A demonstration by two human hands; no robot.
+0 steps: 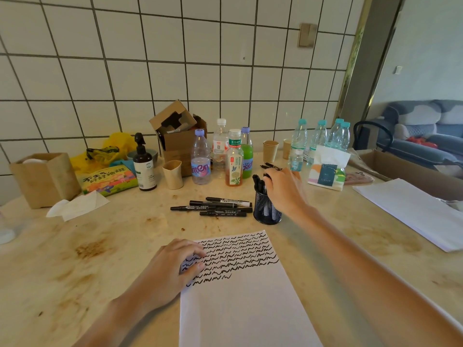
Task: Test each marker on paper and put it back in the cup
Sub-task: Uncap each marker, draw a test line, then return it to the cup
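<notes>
Over the black mesh cup [267, 209], near the middle of the table [105, 246], the right hand [284, 189] reaches down. Its fingers curl around the tops of the markers in the cup [259, 185]. Whether it is dropping one in or picking one out, I cannot tell. The left hand [172, 269] lies flat with loose fingers on the paper [240, 296], touching its left edge and holding it still. Black squiggles fill the top half of the paper.

Four more markers [215, 207] lie in a row on the table at nine o'clock from the cup, just beside it. I think these may be waiting for their turn.

To do this step well, grab only one marker and move it straight up or down. That way the light cup will not tip. Keep the left hand pressing the paper so it does not slide. Draw the next squiggle in the white space at six o'clock from the last row.
</notes>
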